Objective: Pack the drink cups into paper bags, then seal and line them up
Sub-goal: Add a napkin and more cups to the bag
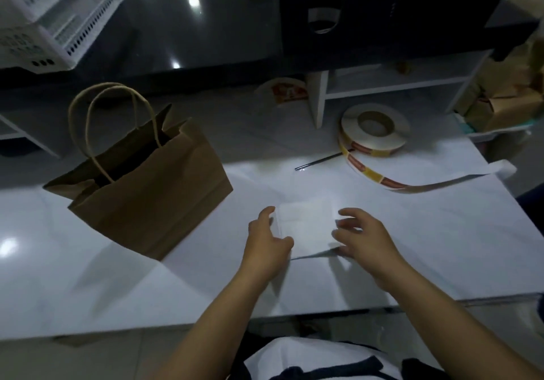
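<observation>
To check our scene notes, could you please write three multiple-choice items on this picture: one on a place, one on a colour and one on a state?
1. Where is the white sheet?
A. inside the bag
B. between both hands
C. under the sticker roll

2. What colour is the paper bag?
A. brown
B. red
C. green

3. How is the bag's top?
A. sealed with a sticker
B. folded flat
C. open, handles up

Key: B, the left hand and right hand hold its side edges; A, its paper is plain brown; C, its mouth gapes and no sticker closes it.
</observation>
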